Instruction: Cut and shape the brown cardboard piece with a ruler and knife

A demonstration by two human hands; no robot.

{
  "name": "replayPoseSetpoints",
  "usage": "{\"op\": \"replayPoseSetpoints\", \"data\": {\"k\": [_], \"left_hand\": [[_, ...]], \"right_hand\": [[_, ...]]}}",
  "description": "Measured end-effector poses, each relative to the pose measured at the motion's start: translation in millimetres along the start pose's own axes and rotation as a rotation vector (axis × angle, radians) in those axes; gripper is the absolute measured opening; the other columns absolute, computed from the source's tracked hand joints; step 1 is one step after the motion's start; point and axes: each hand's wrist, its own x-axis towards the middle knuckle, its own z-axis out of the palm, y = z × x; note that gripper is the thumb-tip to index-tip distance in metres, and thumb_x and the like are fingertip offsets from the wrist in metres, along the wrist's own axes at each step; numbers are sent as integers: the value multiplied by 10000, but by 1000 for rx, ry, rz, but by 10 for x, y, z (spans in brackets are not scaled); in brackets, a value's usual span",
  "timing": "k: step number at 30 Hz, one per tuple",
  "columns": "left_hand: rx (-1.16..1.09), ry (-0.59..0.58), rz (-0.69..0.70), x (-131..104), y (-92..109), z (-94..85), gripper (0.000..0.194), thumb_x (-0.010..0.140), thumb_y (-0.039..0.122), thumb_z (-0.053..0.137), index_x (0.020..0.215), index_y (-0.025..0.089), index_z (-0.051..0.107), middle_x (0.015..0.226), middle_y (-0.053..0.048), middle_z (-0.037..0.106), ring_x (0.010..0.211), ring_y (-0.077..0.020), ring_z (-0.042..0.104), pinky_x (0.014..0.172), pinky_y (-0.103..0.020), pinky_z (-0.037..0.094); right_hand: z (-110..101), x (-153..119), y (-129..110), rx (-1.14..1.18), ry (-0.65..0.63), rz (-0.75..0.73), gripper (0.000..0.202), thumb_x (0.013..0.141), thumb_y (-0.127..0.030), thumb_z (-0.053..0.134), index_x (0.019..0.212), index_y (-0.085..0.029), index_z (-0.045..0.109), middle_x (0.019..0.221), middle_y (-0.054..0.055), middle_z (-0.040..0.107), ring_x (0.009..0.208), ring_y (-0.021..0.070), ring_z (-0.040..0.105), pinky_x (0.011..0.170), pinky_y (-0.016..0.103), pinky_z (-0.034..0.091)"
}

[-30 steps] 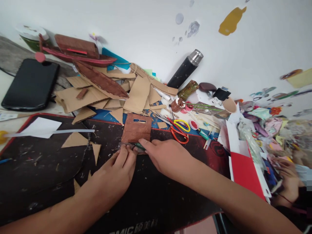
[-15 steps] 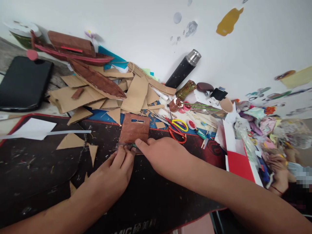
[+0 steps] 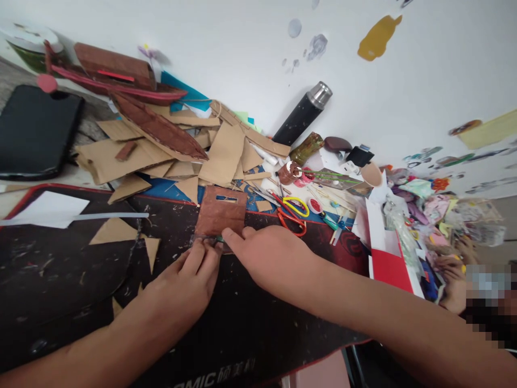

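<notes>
A brown-painted piece of cardboard (image 3: 222, 214) with a rectangular slot near its far edge lies on the black mat. Along its near edge runs a clear plastic strip (image 3: 198, 241), perhaps a ruler. My left hand (image 3: 183, 283) presses it down with bent fingers held together. My right hand (image 3: 274, 256) is closed beside the left fingertips, its thumb side over the cardboard's near right corner. Between the two hands shows a bit of a slim green tool (image 3: 219, 238) in the right hand's grip; the rest of it is hidden.
Cardboard scraps (image 3: 222, 153), a brown boat-shaped piece (image 3: 157, 126) and a model boat (image 3: 117, 81) lie behind. Scissors (image 3: 294, 207), a paint jar (image 3: 290, 172) and a black flask (image 3: 302, 113) stand beyond my right hand. A phone (image 3: 38, 132) lies left. Another person's hand (image 3: 452, 275) is far right.
The whole view has shifted slightly, with things appearing a little further left. Both hands stay at the cardboard's near edge, with hardly any visible movement.
</notes>
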Motion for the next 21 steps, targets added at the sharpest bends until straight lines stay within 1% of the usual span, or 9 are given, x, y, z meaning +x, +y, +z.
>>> {"op": "replayPoseSetpoints", "data": {"k": [3,6,10,15,18,21], "left_hand": [[1,-8,-8,-28,0,23,530,835,78,617,1304,35,860,1238,-257,808,1244,-377,733,906,-420,678],[-1,-19,-10,-48,-5,26,514,883,95,610,1336,63,852,1273,-244,806,1258,-361,731,928,-414,681],[-13,-11,-6,-37,-17,6,527,883,61,590,1347,27,837,1286,-260,797,1249,-361,735,930,-413,677],[-5,20,-13,-8,-14,-14,553,870,17,544,1339,-5,836,1267,-257,805,1220,-364,739,911,-414,673],[-7,14,-6,-12,-9,-14,553,885,19,548,1359,5,832,1278,-256,807,1236,-362,739,938,-420,670],[12,-7,0,-15,-13,-20,551,898,22,539,1358,35,842,1290,-245,813,1244,-357,739,946,-420,675]], "right_hand": [[10,-16,12,4,2,2,457,1135,-60,520,1579,-135,597,1122,140,827,923,271,866,633,342,560],[26,-33,26,-3,-4,5,507,1130,-60,523,1630,-130,569,1113,135,828,925,269,863,642,344,560],[56,-41,69,3,-7,1,574,1112,-54,543,1682,-121,540,1137,139,832,921,260,849,645,347,532],[88,-116,162,56,10,10,565,1119,-101,581,1679,-173,586,1118,113,833,861,234,812,626,337,454],[89,-182,174,55,-30,29,571,1122,-104,577,1689,-169,586,1123,114,835,843,226,801,620,333,436],[95,-192,155,70,-4,27,548,1139,-120,571,1684,-175,593,1125,109,840,837,226,798,621,334,436]]}}
